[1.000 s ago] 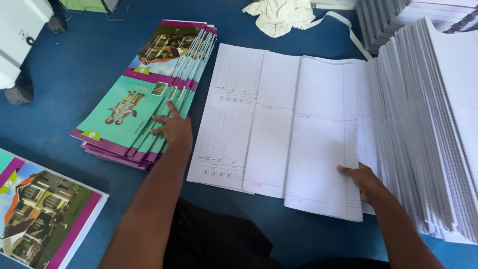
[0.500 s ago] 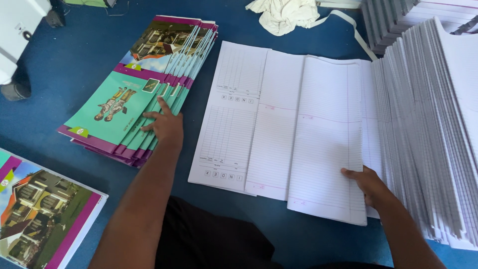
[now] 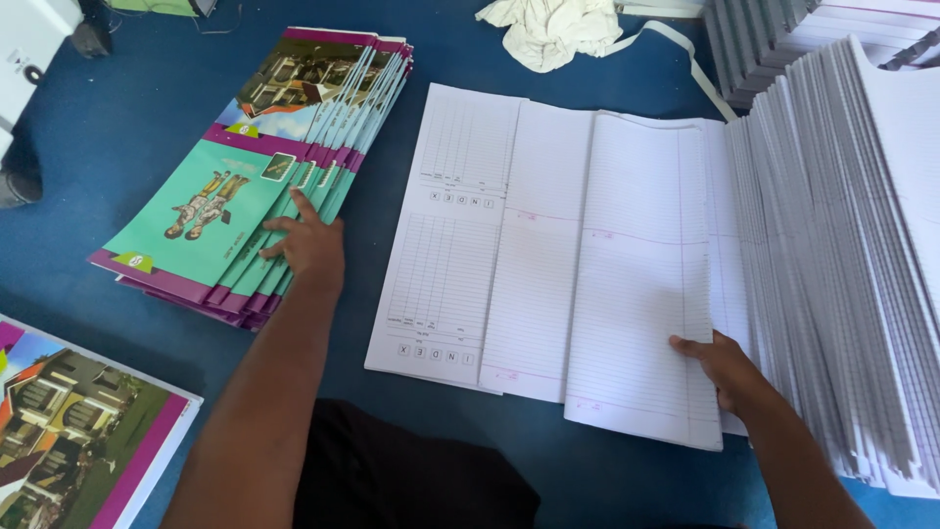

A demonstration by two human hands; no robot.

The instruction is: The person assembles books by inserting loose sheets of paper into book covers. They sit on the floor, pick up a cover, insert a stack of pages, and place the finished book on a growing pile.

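My left hand (image 3: pixel 305 245) lies flat on the right edge of a fanned stack of teal and purple printed covers (image 3: pixel 225 206) on the blue table. My right hand (image 3: pixel 723 364) pinches the lower right edge of a white ruled sheet (image 3: pixel 636 284), the top one of three overlapping sheets. The leftmost sheet (image 3: pixel 450 225) carries printed index tables. Just right of my right hand rises a big fanned pile of ruled sheets (image 3: pixel 842 255).
A crumpled white cloth (image 3: pixel 558 29) lies at the back. A grey paper stack (image 3: pixel 774 34) sits at the back right. Another printed cover (image 3: pixel 69 441) lies at the front left. A white machine (image 3: pixel 34 34) stands at the far left on the blue table (image 3: pixel 98 118).
My left hand has slid slightly down and left along the cover stack's edge. My right hand has stayed on the ruled sheet's edge. The view has shifted a little.
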